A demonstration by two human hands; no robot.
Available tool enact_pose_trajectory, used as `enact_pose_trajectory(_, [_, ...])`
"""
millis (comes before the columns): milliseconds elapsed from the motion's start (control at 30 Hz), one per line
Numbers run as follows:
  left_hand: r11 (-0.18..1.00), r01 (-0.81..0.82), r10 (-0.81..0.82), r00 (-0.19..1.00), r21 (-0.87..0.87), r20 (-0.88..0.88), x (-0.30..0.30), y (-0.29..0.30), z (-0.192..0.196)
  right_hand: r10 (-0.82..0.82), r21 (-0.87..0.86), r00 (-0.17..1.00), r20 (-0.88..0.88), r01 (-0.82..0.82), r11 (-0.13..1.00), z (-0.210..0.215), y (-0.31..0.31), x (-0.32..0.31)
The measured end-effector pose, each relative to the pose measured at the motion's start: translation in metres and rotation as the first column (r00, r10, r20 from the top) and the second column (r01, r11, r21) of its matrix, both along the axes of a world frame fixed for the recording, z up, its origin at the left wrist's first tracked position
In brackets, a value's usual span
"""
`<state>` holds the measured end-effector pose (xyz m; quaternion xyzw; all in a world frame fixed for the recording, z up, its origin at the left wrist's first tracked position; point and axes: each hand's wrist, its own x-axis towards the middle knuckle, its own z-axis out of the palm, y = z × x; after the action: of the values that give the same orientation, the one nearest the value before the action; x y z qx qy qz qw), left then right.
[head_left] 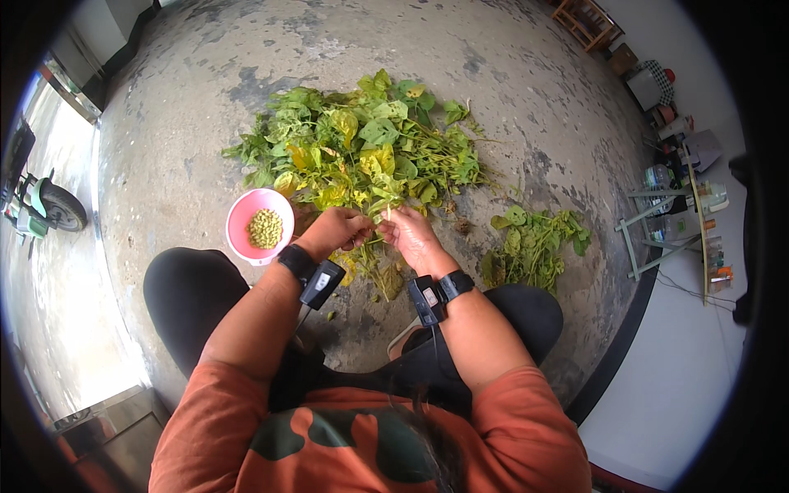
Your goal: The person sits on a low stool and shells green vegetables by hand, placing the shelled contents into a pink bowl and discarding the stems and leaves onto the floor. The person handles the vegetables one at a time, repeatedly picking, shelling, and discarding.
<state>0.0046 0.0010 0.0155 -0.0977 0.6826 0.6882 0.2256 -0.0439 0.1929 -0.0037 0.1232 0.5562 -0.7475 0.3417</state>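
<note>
My left hand [341, 230] is closed, fingertips pinched together; what lies in them is too small to make out. Almost touching it, my right hand [411, 237] pinches the stem of a leafy bean plant [389, 191], whose leaves rise between the hands. Just beyond spreads a heap of uprooted bean plants [362, 135], green with yellowing leaves. To the left of my left hand stands a pink bowl [238, 214] partly filled with shelled green beans [265, 228]. Some yellowed leaves [362, 264] lie under my wrists.
A smaller bunch of plants [534, 242] lies on the concrete floor [189, 115] by my right knee. A folding-leg table [657, 234] with bottles stands at the right wall. A wooden chair [588, 23] is at the far right; a motorbike [53, 201] stands outside the doorway at left.
</note>
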Motion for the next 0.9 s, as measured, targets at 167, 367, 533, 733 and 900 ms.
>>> enact_pose_trajectory(167, [0.934, -0.268, 0.244, 0.961, -0.236, -0.126, -0.001, -0.041, -0.014, 0.019, -0.043, 0.999, -0.037, -0.021, 0.999, 0.011, 0.004, -0.008])
enact_pose_trajectory(367, [0.432, -0.39, 0.233, 0.919, -0.813, -0.317, 0.008, -0.102, -0.017, 0.058, -0.285, 0.997, 0.046, -0.042, 0.958, 0.01, 0.008, -0.02])
enact_pose_trajectory(533, [0.368, -0.483, 0.083, 0.868, -0.795, -0.489, 0.011, -0.083, -0.007, 0.048, -0.415, 0.992, 0.119, 0.006, 0.91, 0.015, 0.007, -0.022])
enact_pose_trajectory(733, [0.989, -0.096, 0.104, 0.992, 0.113, -0.068, 0.015, -0.011, 0.006, 0.097, -0.498, 0.984, 0.151, -0.009, 0.867, 0.023, 0.001, -0.012])
enact_pose_trajectory(900, [0.958, -0.091, 0.112, 0.992, 0.273, -0.063, 0.013, 0.006, 0.004, 0.172, -0.475, 0.979, 0.106, -0.102, 0.874, 0.019, 0.005, -0.01])
